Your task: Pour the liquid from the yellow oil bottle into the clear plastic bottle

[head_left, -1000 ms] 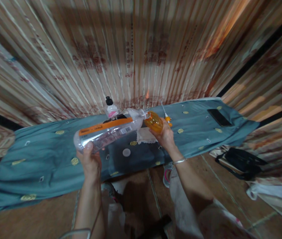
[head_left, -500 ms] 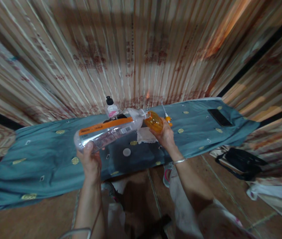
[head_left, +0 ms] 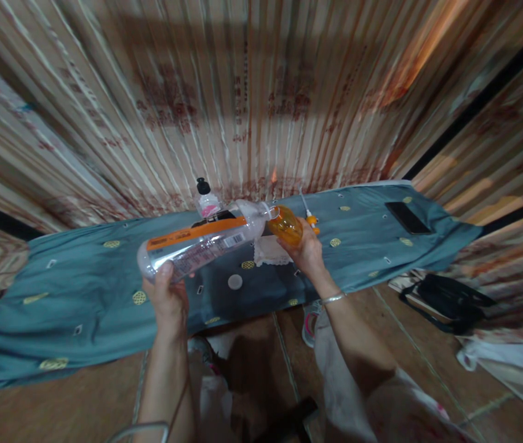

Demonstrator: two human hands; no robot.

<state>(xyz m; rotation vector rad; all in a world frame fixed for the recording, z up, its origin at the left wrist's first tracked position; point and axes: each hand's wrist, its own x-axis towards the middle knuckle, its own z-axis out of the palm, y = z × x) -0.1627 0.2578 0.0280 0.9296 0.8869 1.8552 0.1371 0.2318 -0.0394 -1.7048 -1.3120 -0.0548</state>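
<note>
My left hand grips the base of a large clear bottle with an orange label, tipped on its side with its neck pointing right. The neck meets the mouth of a small orange bottle, which my right hand holds, tilted toward the big one. Both are held above a table under a blue-green patterned cloth. A white cloth pad lies on the table below the two bottles.
A small clear bottle with a black cap stands at the table's back edge. An orange pump with a tube, a white round lid and a black phone lie on the cloth. A black bag sits on the floor right.
</note>
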